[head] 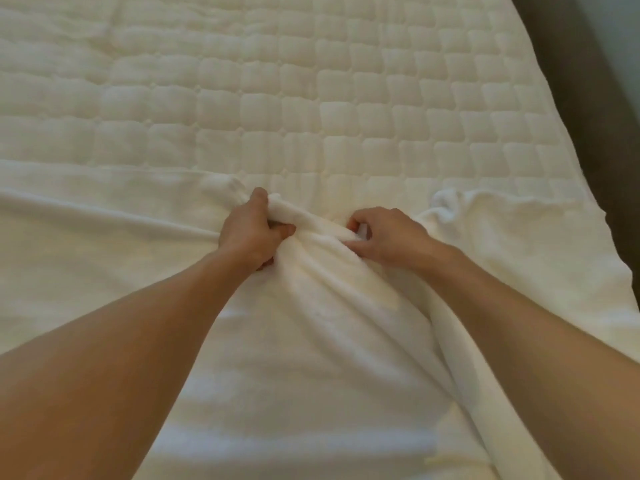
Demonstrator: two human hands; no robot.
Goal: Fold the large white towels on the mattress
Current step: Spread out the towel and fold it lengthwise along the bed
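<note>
Your left grip (254,230) and right grip (384,237) both clutch the bunched edge of the towel (311,358), spread on the mattress (277,98) beneath them; lifting unevenly likely risks a skewed, creased fold

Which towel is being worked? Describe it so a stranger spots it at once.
The quilted mattress fills the view, its near half under white towelling. At the middle of that towelling's far edge, the left hand and right hand grip one towel. It alone is bunched into a raised ridge, creases fanning toward the camera; the towelling to its left lies flat.
</note>
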